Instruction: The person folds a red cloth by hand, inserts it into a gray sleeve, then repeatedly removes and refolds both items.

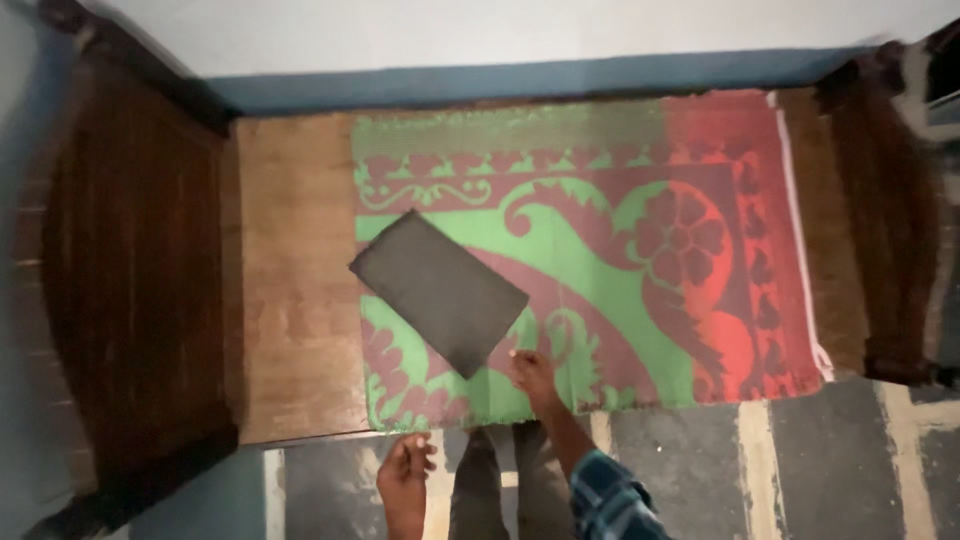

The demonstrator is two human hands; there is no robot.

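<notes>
Striped grey floor (700, 460) lies nearest us, where our left hand (405, 478) hangs loosely curled, holding nothing. At one o'clock from it our right hand (533, 375) presses open fingers on the green-and-red patterned woven mat (620, 260). At eleven o'clock from that hand lies the dark grey folded rectangular cloth (440, 290). We judge flat, even pressure best. Beyond, the brown wooden cot (290, 280) meets the wall.

A wooden bed (290, 290) with bare boards carries a green and red patterned mat (640, 250), and a folded dark cloth (438, 290) lies on the mat.
</notes>
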